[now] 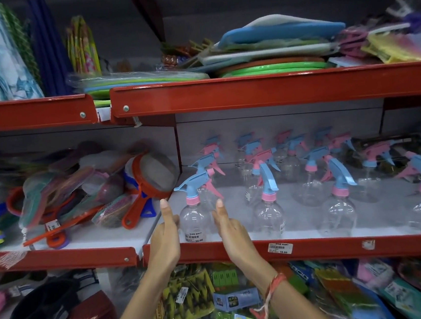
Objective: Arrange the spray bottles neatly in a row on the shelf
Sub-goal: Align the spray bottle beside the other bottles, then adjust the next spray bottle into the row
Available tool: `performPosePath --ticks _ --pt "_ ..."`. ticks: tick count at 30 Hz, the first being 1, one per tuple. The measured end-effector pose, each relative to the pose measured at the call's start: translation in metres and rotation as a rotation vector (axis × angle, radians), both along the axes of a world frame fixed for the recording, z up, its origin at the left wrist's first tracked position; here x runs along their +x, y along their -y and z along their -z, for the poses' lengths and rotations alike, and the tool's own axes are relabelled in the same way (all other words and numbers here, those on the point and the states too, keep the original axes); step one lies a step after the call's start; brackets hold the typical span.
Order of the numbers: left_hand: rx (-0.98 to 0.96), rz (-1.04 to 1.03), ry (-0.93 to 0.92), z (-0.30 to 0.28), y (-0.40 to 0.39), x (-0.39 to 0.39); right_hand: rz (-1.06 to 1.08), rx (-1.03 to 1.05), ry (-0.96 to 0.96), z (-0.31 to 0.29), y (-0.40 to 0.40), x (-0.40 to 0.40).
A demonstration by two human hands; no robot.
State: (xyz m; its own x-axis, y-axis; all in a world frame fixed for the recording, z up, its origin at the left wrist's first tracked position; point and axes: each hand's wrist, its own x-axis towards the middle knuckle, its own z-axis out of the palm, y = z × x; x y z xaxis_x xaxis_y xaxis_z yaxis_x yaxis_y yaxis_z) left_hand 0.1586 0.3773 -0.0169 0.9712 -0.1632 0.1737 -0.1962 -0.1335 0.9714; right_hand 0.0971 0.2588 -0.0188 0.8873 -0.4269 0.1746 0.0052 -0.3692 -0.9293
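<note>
Red-edged shelf [316, 250], strainers [151, 175] left of front spray bottle [196, 212], both hands' fingers [166, 209] spread beside it, apart.

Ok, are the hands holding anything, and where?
Left hand and right hand flank the front spray bottle's clear body; actual contact cannot be told.

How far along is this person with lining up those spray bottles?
Mostly done, it seems. Done: a front row of clear spray bottles stands upright along the shelf edge, with more rows behind. In hand: the left hand and right hand flank the leftmost front bottle, open, apparently not gripping. Left: the nozzles point different ways, and the back rows look uneven.
</note>
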Motion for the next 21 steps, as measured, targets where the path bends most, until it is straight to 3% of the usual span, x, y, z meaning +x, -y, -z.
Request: performPosePath --ticks 7,12,16,21 --pt "-0.165 -0.178 0.309 0.01 0.016 -0.042 0.076 0.156 0.378 0.012 0.035 -0.046" --pt "-0.17 0.054 0.184 0.01 0.051 -0.056 0.415 0.248 0.543 0.009 0.081 -0.067" --pt "-0.093 0.188 0.087 0.014 0.079 -0.061 0.469 0.215 0.392 0.011 0.12 -0.051" --pt "-0.037 0.254 -0.016 0.016 0.104 -0.074 0.061 0.397 0.052 0.005 0.148 -0.026"
